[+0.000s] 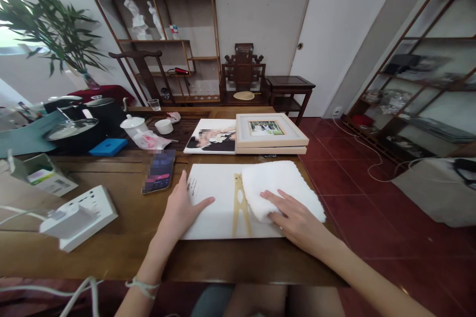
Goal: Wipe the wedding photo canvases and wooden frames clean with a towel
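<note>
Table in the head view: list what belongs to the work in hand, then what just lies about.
Seemingly in use:
white cloth, under the right hand
white board, left hand on its left edge
tan forked piece, lying on the board
framed picture, perhaps; untouched

Seemingly just lying about:
phone
power strip
white teapot
blue box
open carton

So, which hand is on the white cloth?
The right hand, touching the white cloth; the left hand is at the left edge of the flat white item.
</note>
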Demonstrator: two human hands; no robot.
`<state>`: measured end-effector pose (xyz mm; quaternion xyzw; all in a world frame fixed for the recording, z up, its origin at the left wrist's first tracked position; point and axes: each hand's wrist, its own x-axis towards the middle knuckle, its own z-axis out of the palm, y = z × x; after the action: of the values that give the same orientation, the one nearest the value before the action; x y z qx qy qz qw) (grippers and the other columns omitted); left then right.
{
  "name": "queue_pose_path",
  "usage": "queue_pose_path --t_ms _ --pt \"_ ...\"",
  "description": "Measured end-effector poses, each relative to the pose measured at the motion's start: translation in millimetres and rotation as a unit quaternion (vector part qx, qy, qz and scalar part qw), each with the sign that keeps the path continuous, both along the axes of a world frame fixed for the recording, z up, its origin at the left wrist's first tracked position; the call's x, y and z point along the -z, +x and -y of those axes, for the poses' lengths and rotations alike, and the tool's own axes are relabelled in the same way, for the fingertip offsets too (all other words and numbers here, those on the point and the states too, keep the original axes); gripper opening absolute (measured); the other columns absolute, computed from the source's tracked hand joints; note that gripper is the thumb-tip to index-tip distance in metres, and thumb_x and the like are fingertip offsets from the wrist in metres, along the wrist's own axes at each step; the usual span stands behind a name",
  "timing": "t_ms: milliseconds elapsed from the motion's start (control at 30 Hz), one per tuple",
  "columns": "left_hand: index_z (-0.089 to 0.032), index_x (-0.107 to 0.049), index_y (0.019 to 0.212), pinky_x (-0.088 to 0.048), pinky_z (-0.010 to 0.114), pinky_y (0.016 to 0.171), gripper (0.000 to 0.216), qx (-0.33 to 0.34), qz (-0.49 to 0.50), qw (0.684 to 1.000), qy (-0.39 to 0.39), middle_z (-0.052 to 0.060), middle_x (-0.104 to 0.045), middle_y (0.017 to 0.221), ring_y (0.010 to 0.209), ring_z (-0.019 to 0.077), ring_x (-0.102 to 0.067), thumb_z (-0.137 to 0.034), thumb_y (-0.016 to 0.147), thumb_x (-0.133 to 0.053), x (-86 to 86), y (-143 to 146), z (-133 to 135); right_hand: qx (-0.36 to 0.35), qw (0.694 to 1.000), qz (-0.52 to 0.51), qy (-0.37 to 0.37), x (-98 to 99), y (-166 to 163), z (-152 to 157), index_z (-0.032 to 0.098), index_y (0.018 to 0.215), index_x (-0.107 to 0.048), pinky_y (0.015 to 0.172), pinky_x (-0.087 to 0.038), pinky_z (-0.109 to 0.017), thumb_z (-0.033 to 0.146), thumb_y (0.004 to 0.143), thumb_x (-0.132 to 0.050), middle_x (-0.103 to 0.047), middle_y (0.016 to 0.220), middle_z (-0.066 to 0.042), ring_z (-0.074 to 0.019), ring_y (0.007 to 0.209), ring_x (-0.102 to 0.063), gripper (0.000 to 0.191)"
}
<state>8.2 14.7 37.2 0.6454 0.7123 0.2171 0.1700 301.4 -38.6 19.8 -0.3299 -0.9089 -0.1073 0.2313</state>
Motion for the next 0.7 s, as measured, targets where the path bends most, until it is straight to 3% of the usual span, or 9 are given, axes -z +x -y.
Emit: queue_pose_path --t_ms 67,200,300,367,500,600,700 --pt "-0.004 -0.019 0.144 -0.038 0.046 0.102 0.104 -0.004 0.004 1.0 0.008 0.025 -0.045 0.139 0.127 0.0365 -0.044 -0.051 0.066 -0.068 2.1 -1 0 0.011 1.0 0.004 -0.019 1.2 -4 0 0.017 0.079 -0.058 0.101 -0.039 -0.053 0.004 0.086 -0.04 -0.051 0.134 -0.019 -0.0279 0.13 -0.04 0.023" --pt "-0.01 -0.031 0.138 -0.041 0.048 0.096 0.087 0.005 0.007 0.998 0.058 0.019 -0.057 0.127 0.119 0.0362 -0.052 -0.046 0.067 -0.067 6.0 2 3 0.035 0.996 0.021 -0.081 -0.6 -11 2 0.018 0.081 -0.059 0.104 -0.025 -0.065 0.014 0.086 -0.048 -0.034 0.148 -0.012 -0.0346 0.137 -0.022 0.012" --pt "-0.016 -0.03 0.139 -0.043 0.047 0.094 0.079 0.051 0.016 0.995 0.085 0.013 -0.062 0.119 0.112 0.0318 -0.057 -0.04 0.072 -0.065 10.7 10 7 0.045 0.994 0.011 -0.095 -1.5 -13 3 0.019 0.085 -0.06 0.106 -0.018 -0.064 0.015 0.086 -0.048 -0.037 0.147 -0.008 -0.0323 0.136 -0.026 0.012" --pt "-0.015 -0.031 0.139 -0.04 0.05 0.097 0.076 0.072 -0.01 0.992 0.108 0.016 -0.055 0.129 0.119 0.0325 -0.052 -0.042 0.075 -0.062 15.9 14 9 0.051 0.994 -0.001 -0.095 -0.2 -13 3 0.019 0.083 -0.06 0.108 -0.02 -0.06 0.017 0.086 -0.048 -0.041 0.144 -0.008 -0.0299 0.135 -0.031 0.012" --pt "-0.014 -0.049 0.129 -0.032 0.054 0.104 0.058 0.104 -0.1 0.981 0.13 0.018 -0.042 0.143 0.135 0.038 -0.031 -0.048 0.082 -0.051 28.8 9 10 0.044 0.996 -0.013 -0.07 3.7 -11 0 0.02 0.082 -0.063 0.108 -0.021 -0.057 0.017 0.086 -0.048 -0.045 0.142 -0.007 -0.0284 0.133 -0.034 0.015" --pt "-0.011 -0.048 0.133 -0.031 0.052 0.107 0.058 0.149 -0.132 0.972 0.124 0.017 -0.04 0.146 0.139 0.0356 -0.022 -0.047 0.087 -0.043 33.8 2 10 0.036 0.998 -0.002 -0.056 4.2 -10 -5 0.02 0.082 -0.065 0.108 -0.021 -0.056 0.016 0.086 -0.049 -0.039 0.145 -0.006 -0.0282 0.133 -0.035 0.017" --pt "-0.007 -0.044 0.135 -0.031 0.05 0.108 0.06 0.143 -0.153 0.971 0.118 0.019 -0.036 0.147 0.14 0.0336 -0.021 -0.046 0.09 -0.038 33.6 2 11 0.027 0.998 0.01 -0.059 2.9 -7 -9 0.021 0.084 -0.067 0.109 -0.019 -0.056 0.017 0.087 -0.049 -0.039 0.145 -0.003 -0.0278 0.133 -0.034 0.018"
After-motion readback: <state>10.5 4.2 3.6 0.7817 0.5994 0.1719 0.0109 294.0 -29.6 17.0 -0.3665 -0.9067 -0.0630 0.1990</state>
